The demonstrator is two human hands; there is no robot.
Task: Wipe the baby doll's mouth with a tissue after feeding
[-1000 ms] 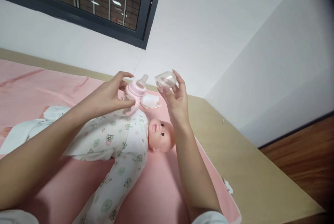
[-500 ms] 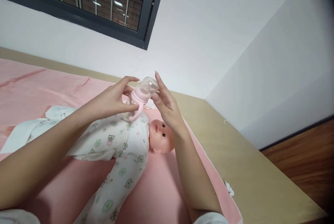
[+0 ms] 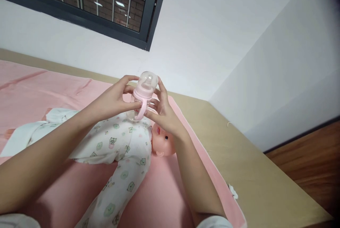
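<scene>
Between my hands, above a doll's chest, is a baby bottle (image 3: 143, 93) with a clear dome cap, a pink collar and a pink handle. It stands nearly upright, its top leaning a little to the right. My left hand (image 3: 119, 96) grips its left side, thumb on the handle. Around the right side curl the fingers of my right hand (image 3: 163, 111), with the thumb near the handle. The baby doll (image 3: 127, 143) lies on its back in white clothes printed with green animals. My right hand hides part of its head.
A pink sheet (image 3: 156, 189) lies under the doll on a wooden surface (image 3: 212, 143). Behind rise a white wall (image 3: 199, 36) and a dark-framed window (image 3: 148, 15). A small white scrap (image 3: 233, 192) lies by the sheet's right edge.
The bottle has turned more upright. My right hand has moved down from the clear cap to the bottle's side and closed around it. My left hand has kept its grip.
</scene>
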